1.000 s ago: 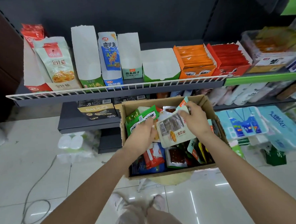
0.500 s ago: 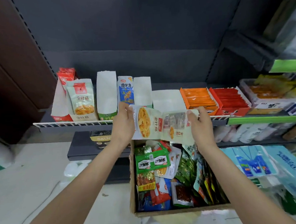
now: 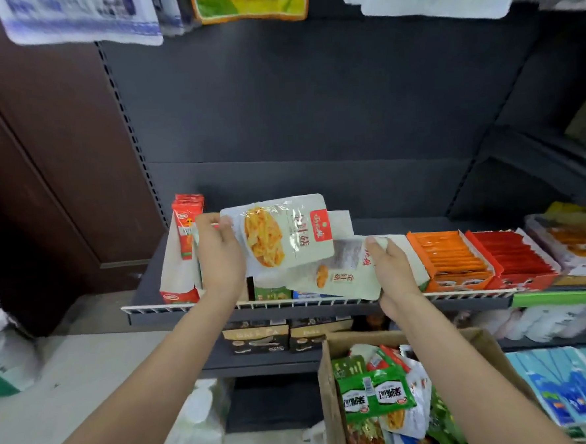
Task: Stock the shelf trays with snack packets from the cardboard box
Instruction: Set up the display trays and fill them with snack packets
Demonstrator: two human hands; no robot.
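Above the shelf (image 3: pixel 311 311), the left hand (image 3: pixel 220 257) grips a pale snack packet (image 3: pixel 282 234); the right hand (image 3: pixel 392 274) holds another packet (image 3: pixel 339 270), fingers curled round each.

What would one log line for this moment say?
left hand: holds packet | right hand: holds second packet | both over shelf trays | box: still stocked

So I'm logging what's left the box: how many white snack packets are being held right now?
2. A white snack packet in the left hand; a second white packet in the right hand. More could be stacked behind.
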